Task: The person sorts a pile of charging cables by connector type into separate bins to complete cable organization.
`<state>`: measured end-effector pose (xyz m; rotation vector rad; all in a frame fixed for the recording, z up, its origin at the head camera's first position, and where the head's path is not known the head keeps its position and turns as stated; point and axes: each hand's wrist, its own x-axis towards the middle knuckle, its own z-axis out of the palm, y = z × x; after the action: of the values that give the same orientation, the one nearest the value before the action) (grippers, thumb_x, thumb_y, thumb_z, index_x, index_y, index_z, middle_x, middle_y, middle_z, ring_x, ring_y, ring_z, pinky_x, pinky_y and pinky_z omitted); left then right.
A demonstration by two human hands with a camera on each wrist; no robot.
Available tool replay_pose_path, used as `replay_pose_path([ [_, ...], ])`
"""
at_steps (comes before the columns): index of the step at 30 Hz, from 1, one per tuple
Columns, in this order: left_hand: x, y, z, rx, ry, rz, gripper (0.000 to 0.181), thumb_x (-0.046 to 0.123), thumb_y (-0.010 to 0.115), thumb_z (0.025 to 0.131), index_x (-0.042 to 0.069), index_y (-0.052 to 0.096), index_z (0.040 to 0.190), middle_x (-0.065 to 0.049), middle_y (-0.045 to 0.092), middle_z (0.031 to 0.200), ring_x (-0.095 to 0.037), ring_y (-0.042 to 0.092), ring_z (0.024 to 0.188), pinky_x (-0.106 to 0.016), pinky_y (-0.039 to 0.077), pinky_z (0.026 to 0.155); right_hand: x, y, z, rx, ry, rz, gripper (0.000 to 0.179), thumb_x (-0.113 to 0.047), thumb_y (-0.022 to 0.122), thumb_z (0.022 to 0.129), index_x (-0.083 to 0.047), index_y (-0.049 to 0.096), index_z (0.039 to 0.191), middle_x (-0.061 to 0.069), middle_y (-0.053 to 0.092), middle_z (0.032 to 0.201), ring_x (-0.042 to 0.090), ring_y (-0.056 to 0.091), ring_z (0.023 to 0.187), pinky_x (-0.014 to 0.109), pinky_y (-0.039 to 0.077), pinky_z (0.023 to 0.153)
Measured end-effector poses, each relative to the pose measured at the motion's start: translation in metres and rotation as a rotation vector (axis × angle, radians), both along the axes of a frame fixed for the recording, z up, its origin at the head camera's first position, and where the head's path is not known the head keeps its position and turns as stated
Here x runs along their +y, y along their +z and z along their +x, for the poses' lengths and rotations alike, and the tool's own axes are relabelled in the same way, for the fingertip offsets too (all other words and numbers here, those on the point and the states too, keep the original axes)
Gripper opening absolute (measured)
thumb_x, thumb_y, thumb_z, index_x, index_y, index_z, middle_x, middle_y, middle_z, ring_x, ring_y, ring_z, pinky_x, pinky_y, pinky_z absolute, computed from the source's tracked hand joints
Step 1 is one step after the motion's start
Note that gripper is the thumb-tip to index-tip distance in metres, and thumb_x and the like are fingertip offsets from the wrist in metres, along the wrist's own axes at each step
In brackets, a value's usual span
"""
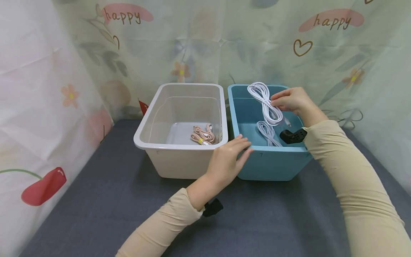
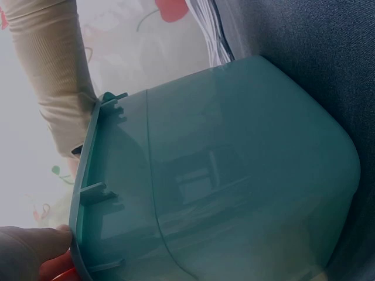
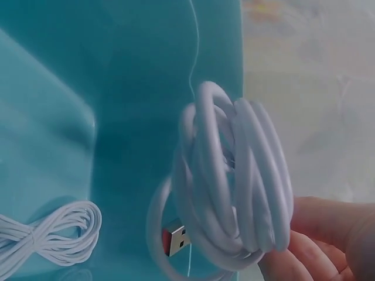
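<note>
In the head view my right hand (image 1: 293, 100) pinches a coiled white USB cable (image 1: 264, 101), held up over the blue bin (image 1: 269, 162). The right wrist view shows the looped cable (image 3: 234, 181) close up, with its metal USB plug (image 3: 176, 237) hanging beside the loops. A second white cable bundle (image 1: 268, 132) lies inside the blue bin, below the first. My left hand (image 1: 226, 160) grips the front left corner of the blue bin's rim. In the left wrist view its thumb (image 2: 55, 240) presses the rim from outside.
A light grey bin (image 1: 178, 162) stands close to the left of the blue one, with a beige cable bundle (image 1: 203, 135) tied in yellow on its floor. Both stand on a dark cloth (image 1: 106, 207). A patterned curtain (image 1: 199, 28) hangs behind. Thin cords (image 1: 350, 116) show at the right.
</note>
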<state>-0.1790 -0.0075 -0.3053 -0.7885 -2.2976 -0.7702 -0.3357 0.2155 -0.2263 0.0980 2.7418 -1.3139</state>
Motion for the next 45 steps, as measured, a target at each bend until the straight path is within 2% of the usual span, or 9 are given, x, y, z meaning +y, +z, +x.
replay_pose_path([
  [8,0.000,0.001,0.001,-0.003,-0.002,0.003,0.023,0.019,0.065,0.088,0.007,0.070,0.106,-0.006,0.071,0.108,-0.018,0.061,0.116,-0.028,0.051,0.094,-0.002,-0.002,-0.001,-0.027,-0.021,-0.009,0.043,-0.019,0.064,0.088,0.001,0.056,0.125,-0.005,0.058,0.090,0.002,0.057,0.071,0.013,0.051,0.061],
  [14,0.000,0.001,0.001,-0.005,0.001,0.002,0.023,0.020,0.064,0.088,0.007,0.070,0.106,-0.006,0.071,0.108,-0.018,0.061,0.116,-0.028,0.051,0.094,-0.004,-0.002,-0.003,-0.036,-0.063,-0.020,0.041,-0.016,0.064,0.088,0.001,0.056,0.124,-0.004,0.057,0.089,0.002,0.058,0.068,0.013,0.052,0.060],
  [25,0.000,0.000,0.001,0.029,0.001,0.001,0.020,0.018,0.065,0.088,0.008,0.071,0.104,-0.004,0.072,0.104,-0.018,0.062,0.114,-0.027,0.052,0.092,-0.004,0.001,-0.005,-0.054,-0.061,-0.134,0.048,-0.008,0.059,0.090,0.001,0.045,0.135,0.005,0.055,0.108,-0.003,0.058,0.067,0.012,0.054,0.064],
  [29,-0.001,0.000,0.000,0.026,0.000,0.003,0.021,0.018,0.066,0.087,0.007,0.071,0.104,-0.005,0.072,0.104,-0.019,0.062,0.114,-0.027,0.052,0.093,-0.004,0.002,-0.006,-0.066,-0.057,-0.165,0.051,-0.010,0.058,0.090,0.001,0.043,0.138,0.006,0.055,0.111,-0.003,0.059,0.069,0.015,0.055,0.071],
  [32,0.000,0.000,0.000,0.017,-0.004,0.006,0.021,0.018,0.065,0.087,0.007,0.071,0.105,-0.005,0.072,0.104,-0.019,0.062,0.114,-0.027,0.052,0.093,-0.002,0.005,-0.005,-0.067,-0.042,-0.193,0.052,-0.013,0.058,0.091,0.001,0.041,0.138,0.000,0.058,0.099,-0.003,0.061,0.070,0.018,0.056,0.076],
  [37,-0.001,-0.001,0.000,0.020,-0.004,0.002,0.021,0.018,0.065,0.088,0.007,0.071,0.105,-0.004,0.072,0.104,-0.018,0.061,0.115,-0.027,0.051,0.093,0.006,0.010,0.000,-0.078,0.030,-0.212,0.057,-0.018,0.058,0.092,0.002,0.036,0.141,-0.013,0.059,0.081,-0.004,0.063,0.071,0.017,0.056,0.074],
  [41,-0.001,-0.002,0.000,0.035,-0.002,-0.002,0.020,0.018,0.065,0.088,0.008,0.071,0.104,-0.003,0.072,0.103,-0.018,0.062,0.114,-0.026,0.051,0.093,0.011,0.019,0.007,-0.093,0.094,-0.252,0.062,-0.021,0.060,0.090,0.001,0.035,0.141,-0.015,0.063,0.078,-0.003,0.065,0.072,0.016,0.056,0.072],
  [45,-0.001,-0.001,0.000,0.038,-0.002,0.001,0.020,0.018,0.065,0.087,0.008,0.071,0.103,-0.003,0.072,0.102,-0.018,0.062,0.114,-0.026,0.051,0.093,0.015,0.026,0.018,-0.074,0.151,-0.265,0.060,-0.025,0.063,0.088,0.002,0.039,0.136,-0.015,0.066,0.080,-0.002,0.066,0.075,0.016,0.056,0.071],
])
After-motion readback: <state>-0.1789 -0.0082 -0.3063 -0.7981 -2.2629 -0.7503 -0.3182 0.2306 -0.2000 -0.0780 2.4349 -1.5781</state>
